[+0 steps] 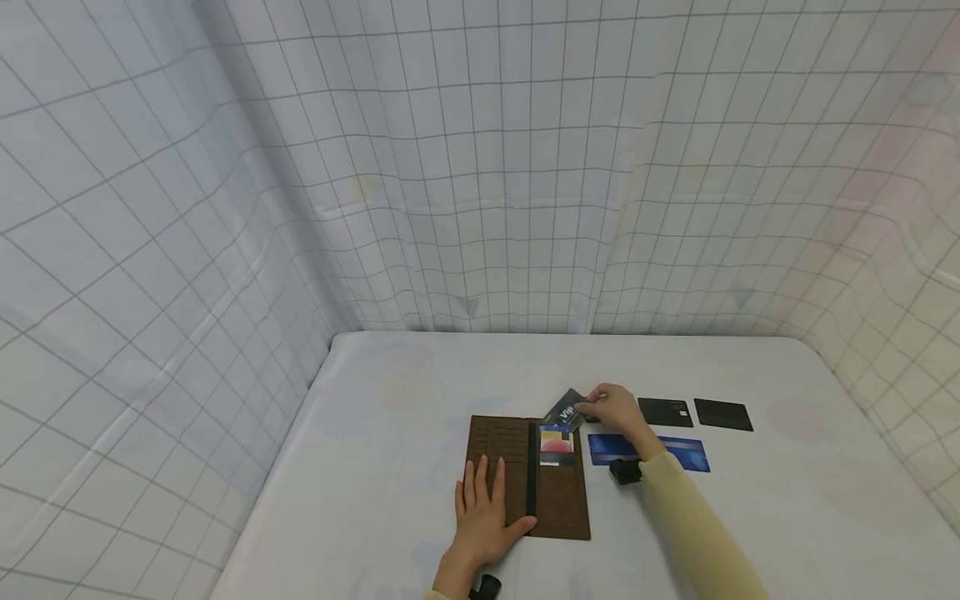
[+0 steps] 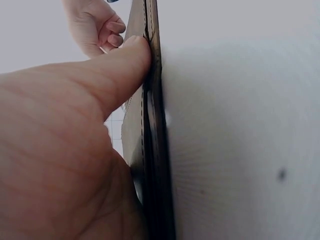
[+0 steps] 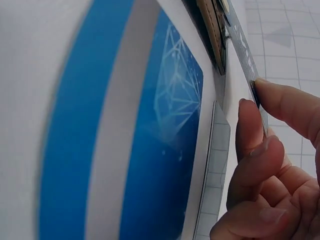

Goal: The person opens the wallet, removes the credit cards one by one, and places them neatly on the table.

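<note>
Grid-lined curtains [image 1: 480,167] hang beyond your white desk [image 1: 360,467]. The brown wallet [image 1: 560,504] lies open beneath your left hand [image 1: 483,527], whose fingers are straight and spread; your right hand [image 1: 613,408] pinches a dark VIP card [image 1: 564,410], with blue cards [image 1: 686,454] by your right wrist.

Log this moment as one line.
left hand: spread on wallet | right hand: pinches VIP card at wallet's top edge | black cards: on table
</note>
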### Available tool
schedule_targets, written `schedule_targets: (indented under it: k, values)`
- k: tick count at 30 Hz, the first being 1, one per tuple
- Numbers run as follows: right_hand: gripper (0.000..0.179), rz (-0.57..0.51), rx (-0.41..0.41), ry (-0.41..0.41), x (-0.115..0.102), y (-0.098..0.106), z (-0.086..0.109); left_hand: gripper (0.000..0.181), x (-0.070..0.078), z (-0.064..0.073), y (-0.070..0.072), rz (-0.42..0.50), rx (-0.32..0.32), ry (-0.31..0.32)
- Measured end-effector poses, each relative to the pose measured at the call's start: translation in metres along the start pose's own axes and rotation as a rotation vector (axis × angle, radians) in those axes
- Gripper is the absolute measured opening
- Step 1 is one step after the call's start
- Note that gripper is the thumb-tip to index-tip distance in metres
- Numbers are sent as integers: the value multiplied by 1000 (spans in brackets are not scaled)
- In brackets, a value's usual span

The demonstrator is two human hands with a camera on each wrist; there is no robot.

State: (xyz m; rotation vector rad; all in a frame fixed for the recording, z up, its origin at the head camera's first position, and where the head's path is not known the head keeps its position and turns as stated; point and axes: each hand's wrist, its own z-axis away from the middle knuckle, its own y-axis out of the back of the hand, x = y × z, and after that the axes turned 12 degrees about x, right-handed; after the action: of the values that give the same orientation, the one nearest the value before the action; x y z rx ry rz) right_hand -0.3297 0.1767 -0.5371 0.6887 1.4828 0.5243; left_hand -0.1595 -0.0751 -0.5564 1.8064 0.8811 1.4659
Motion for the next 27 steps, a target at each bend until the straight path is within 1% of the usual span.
schedule_targets:
  k: [6, 12, 17, 24, 27]
  values:
    - [28, -30, 3, -20, 4, 1, 2, 97, 0, 0, 0, 0, 3, -1]
    - [25, -109, 4, -42, 9, 0, 5, 96, 1, 0, 0, -2, 5, -5]
    - [26, -184, -11, -68, 12, 1, 8, 96, 2, 1, 1, 4, 10, -2]
    - [25, -248, -22, -94, 13, 4, 12, 96, 3, 1, 2, -3, 8, -5]
    - [26, -266, -18, -90, 14, 6, 13, 95, 3, 1, 3, 2, 7, -5]
